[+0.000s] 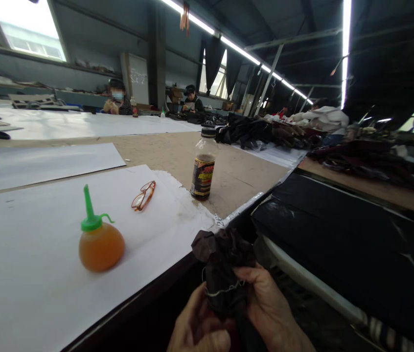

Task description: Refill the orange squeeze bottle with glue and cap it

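A bunched piece of dark fabric with a line of pale thread across it is held up just past the table's near edge. My left hand grips its lower left side, fingers curled around it. On the other side my right hand pinches the fabric, thumb on top. A loop of the thread stands out at the left of the cloth. Part of the fabric hangs down between my hands, and its lower end is out of sight.
On the white paper stand an orange squeeze bottle with a green nozzle and red-framed glasses. A dark-labelled drink bottle stands behind. Black material covers the right-hand table. Two people sit at the far side, near heaped dark cloth.
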A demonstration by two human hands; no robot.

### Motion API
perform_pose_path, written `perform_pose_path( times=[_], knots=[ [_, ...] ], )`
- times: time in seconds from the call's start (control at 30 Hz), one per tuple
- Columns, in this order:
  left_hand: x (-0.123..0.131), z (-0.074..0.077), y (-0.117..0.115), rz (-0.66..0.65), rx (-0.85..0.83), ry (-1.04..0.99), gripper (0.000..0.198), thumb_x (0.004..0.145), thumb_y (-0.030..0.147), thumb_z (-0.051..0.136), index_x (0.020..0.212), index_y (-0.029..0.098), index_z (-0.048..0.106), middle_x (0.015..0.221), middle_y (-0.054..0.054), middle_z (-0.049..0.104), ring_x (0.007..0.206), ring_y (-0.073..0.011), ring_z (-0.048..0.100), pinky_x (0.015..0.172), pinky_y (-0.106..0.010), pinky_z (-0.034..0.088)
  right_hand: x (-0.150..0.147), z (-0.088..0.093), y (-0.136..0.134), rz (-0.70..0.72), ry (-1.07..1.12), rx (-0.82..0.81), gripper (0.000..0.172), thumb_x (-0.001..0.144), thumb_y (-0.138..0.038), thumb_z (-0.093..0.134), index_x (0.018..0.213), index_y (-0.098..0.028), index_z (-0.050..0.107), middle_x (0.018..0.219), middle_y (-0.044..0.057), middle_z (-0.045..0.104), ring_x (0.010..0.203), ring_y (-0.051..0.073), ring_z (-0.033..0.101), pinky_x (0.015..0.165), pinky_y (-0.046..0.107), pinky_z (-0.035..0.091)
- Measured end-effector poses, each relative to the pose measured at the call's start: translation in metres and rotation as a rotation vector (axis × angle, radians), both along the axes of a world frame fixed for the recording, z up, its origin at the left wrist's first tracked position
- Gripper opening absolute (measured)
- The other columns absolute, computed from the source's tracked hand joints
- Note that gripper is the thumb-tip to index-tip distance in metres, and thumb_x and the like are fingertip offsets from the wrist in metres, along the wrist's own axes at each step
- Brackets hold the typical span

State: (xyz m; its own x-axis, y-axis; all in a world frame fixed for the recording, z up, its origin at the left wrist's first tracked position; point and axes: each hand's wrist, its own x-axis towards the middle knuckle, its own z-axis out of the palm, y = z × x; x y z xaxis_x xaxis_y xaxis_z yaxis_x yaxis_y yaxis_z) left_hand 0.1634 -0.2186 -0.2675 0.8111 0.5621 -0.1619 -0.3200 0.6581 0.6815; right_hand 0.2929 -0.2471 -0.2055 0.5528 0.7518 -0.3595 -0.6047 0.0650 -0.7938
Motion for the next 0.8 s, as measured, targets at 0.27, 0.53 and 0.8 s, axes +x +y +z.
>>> perform_pose_path(
  times=[0.27, 0.53, 0.8],
  knots=[
    [-0.006, 0.026, 0.027, 0.269, -0.14, -0.019, 0.049, 0.064, 0.034, 0.077, 0.11, 0.019, 0.064, 0.109, -0.01, 0.065, 0.087, -0.0202, 0.063, 0.07, -0.023, 0.05, -0.005, -0.012, -0.011, 0.045, 0.035, -0.085, 0.041, 0.044, -0.01, 0.066, 0.084, -0.017, 0.07, 0.077, 0.003, 0.07, 0.066, 0.02, 0.063, 0.064, 0.031, 0.048],
    [-0.007, 0.007, 0.032, 0.411, 0.077, 0.197, 0.022, 0.067, 0.031, 0.076, 0.081, 0.015, 0.07, 0.069, -0.002, 0.063, 0.064, -0.0121, 0.057, 0.061, -0.018, 0.048, -0.007, -0.022, -0.008, -0.057, -0.124, -0.196, 0.041, 0.043, -0.013, 0.069, 0.083, -0.019, 0.07, 0.068, -0.001, 0.068, 0.063, 0.019, 0.06, 0.059, 0.027, 0.046],
    [-0.014, -0.017, 0.017, 0.579, 1.471, 0.221, 0.041, 0.078, -0.001, 0.05, 0.114, 0.018, 0.06, 0.082, -0.007, 0.06, 0.07, -0.0137, 0.055, 0.061, -0.022, 0.049, -0.029, -0.025, -0.005, -0.069, -0.423, -0.272, 0.04, 0.065, -0.025, 0.065, 0.105, -0.019, 0.066, 0.084, 0.0, 0.07, 0.082, 0.02, 0.062, 0.076, 0.028, 0.047]
  ],
)
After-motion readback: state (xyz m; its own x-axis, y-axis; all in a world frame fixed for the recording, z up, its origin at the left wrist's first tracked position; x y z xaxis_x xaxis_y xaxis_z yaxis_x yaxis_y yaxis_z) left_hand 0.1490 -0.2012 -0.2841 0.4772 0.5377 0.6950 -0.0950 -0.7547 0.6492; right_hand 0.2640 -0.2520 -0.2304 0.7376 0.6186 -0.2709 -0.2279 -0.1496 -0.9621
